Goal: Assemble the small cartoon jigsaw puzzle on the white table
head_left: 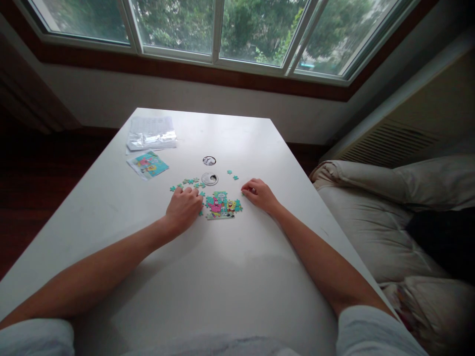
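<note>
A partly joined jigsaw puzzle [219, 206] lies flat on the white table [230, 282], showing pink and yellow cartoon figures on turquoise. My left hand [183, 209] rests just left of it, among loose turquoise puzzle pieces [190, 181]. Its fingers are curled downward, and the tips and anything under them are hidden. To the right of the joined part, my right hand [261, 195] touches down with thumb and forefinger brought together. Whatever is between those fingertips is too small to make out. Two more loose pieces [232, 174] lie beyond the joined part.
A picture card [149, 164] with a matching cartoon lies at the left, below a clear plastic packet [152, 133]. Two round fittings [210, 178] are set in the tabletop behind the puzzle. A padded beige sofa [356, 222] stands along the right; a window is ahead.
</note>
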### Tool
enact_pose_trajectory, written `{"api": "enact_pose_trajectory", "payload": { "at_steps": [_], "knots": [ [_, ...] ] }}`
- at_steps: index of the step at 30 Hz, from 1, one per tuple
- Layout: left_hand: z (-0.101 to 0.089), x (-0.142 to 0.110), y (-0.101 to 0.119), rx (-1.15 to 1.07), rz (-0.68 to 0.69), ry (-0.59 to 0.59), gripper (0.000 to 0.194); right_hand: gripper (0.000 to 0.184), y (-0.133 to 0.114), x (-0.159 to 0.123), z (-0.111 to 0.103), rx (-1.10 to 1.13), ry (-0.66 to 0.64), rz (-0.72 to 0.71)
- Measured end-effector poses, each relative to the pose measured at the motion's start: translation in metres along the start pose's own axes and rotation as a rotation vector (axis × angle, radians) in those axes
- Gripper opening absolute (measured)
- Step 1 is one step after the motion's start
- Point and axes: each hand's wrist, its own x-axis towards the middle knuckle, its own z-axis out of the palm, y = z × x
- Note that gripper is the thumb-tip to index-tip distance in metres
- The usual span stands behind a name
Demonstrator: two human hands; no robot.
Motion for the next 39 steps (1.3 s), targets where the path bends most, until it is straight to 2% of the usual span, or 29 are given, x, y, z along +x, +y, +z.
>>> {"api": "enact_pose_trajectory", "payload": {
  "at_steps": [7, 15, 21, 34, 36, 39],
  "knots": [
    [0.004, 0.004, -0.002, -0.066, -0.001, 0.017, 0.012, 0.007, 0.0, 0.0, 0.0, -0.002, 0.002, -0.003],
    [0.004, 0.012, -0.014, -0.269, 0.045, -0.114, 0.019, 0.008, 0.0, -0.001, 0.0, -0.003, 0.005, -0.002],
    [0.005, 0.011, -0.014, -0.267, 0.041, -0.07, 0.021, 0.01, 0.001, -0.001, 0.0, 0.0, 0.005, 0.0],
    [0.008, 0.015, -0.022, -0.412, 0.095, -0.083, 0.02, 0.01, 0.002, -0.001, 0.001, -0.022, 0.005, -0.014],
    [0.007, 0.014, -0.019, -0.439, 0.098, -0.074, 0.018, 0.011, -0.001, -0.002, 0.001, -0.048, 0.014, -0.04],
    [0.008, 0.015, -0.017, -0.538, 0.101, -0.062, 0.014, 0.012, -0.013, -0.004, 0.0, -0.086, 0.013, -0.159]
  ]
}}
